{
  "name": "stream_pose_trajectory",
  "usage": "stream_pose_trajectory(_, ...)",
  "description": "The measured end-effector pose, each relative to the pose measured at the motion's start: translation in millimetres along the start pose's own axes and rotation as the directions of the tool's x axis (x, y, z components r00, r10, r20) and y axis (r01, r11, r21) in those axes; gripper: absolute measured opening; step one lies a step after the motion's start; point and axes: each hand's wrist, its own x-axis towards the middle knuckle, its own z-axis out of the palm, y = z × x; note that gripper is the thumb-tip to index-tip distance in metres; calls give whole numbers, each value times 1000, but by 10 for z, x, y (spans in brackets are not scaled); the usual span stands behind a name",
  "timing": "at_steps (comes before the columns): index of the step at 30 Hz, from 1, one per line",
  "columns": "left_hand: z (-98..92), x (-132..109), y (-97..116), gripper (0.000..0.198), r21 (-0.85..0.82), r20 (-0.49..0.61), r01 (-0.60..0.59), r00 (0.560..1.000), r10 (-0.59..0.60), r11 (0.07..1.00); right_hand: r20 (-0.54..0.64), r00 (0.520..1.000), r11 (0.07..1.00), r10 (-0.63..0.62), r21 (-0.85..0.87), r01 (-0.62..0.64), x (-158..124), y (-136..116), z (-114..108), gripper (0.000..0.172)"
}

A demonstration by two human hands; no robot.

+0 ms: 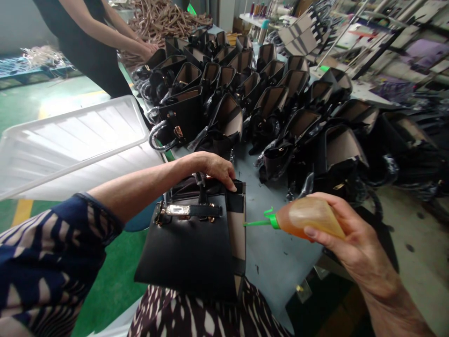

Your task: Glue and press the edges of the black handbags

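A black handbag point(185, 252) with a gold clasp rests over my lap, its beige-lined side edge turned to the right. My left hand point(215, 169) grips the bag's top corner, thumb on the near face and fingers mostly hidden behind. In my right hand point(351, 234) is a squeeze bottle point(305, 217) of amber liquid, held sideways with its green nozzle pointing left. The nozzle tip is at the beige edge of the bag; whether it touches I cannot tell.
Many black handbags point(266, 98) stand crowded on the grey table point(270, 262). A white plastic bin point(77, 135) is at the left. Behind it a person point(94, 37) reaches toward the bags. Brown straps point(164, 21) lie heaped at the back; sewing equipment stands at right.
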Motion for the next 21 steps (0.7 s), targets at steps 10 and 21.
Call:
stream_pose_trajectory(10,-2,18,-94,34,-11,-16,-15,1000,15,1000,13,1000,999,-15,-31,15,-76,72,-8,47)
stream_pose_trajectory(21,-10,0,-119,35,5,-37,15,999,-15,1000,54,998,999,28,-39,-26,-169,161,28,50)
